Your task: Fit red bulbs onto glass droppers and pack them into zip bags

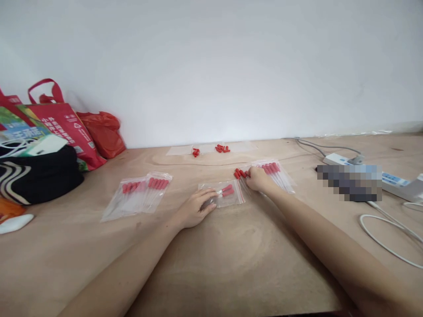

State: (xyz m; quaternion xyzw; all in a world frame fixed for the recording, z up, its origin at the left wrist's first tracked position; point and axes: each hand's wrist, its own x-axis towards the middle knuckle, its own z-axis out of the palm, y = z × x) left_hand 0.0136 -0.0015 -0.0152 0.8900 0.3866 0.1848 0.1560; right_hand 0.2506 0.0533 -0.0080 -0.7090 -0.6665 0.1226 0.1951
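Observation:
My left hand (198, 207) rests on the left end of a clear zip bag (236, 200), its fingers and thumb curved over the plastic. Inside this bag lie red-ended pieces (228, 191) with thin pale shafts; their left ends disappear toward my fingers. To the right, my right hand (257, 179) has its fingertips pinched together at a small group of loose red-ended pieces (239, 173). What exactly the fingertips grip is mostly hidden. Just beyond that hand are filled clear bags (279, 176) with a row of red ends.
More filled clear bags (137, 198) overlap on the left. Near the wall lie small red pieces (222, 149) and flat clear bags (178, 150). Shopping bags (66, 127) and a black cloth item (49, 176) stand left. A power strip (393, 180) and a white cable (373, 215) lie right.

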